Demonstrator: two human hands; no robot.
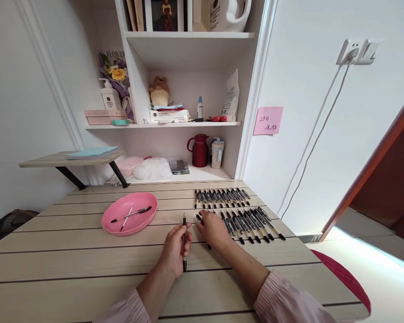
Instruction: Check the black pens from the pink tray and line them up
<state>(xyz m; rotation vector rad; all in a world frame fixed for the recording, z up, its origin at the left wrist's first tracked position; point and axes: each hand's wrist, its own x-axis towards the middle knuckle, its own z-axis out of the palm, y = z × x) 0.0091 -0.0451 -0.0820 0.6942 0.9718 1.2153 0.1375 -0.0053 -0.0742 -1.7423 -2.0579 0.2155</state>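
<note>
My left hand (175, 249) is closed around a slim black pen (184, 237), held upright with its bare pointed tip upward. To its right, my right hand (212, 228) reaches down to the table at the left end of the near row of pens (249, 224). Its fingers are curled on a black pen (199, 218); one rounded dark end shows beside the fingertips, and the palm hides the middle. Behind it, a second row of similar pens (220, 197) lies side by side.
On the left of the slatted table (121, 264), a pink scalloped dish (129, 229) holds a dark pen (131, 214) and a thin white stick (126, 220). A small raised shelf (50, 160) stands back left. Open shelves (195, 42) rise behind. A red chair edge (343, 278) shows at right.
</note>
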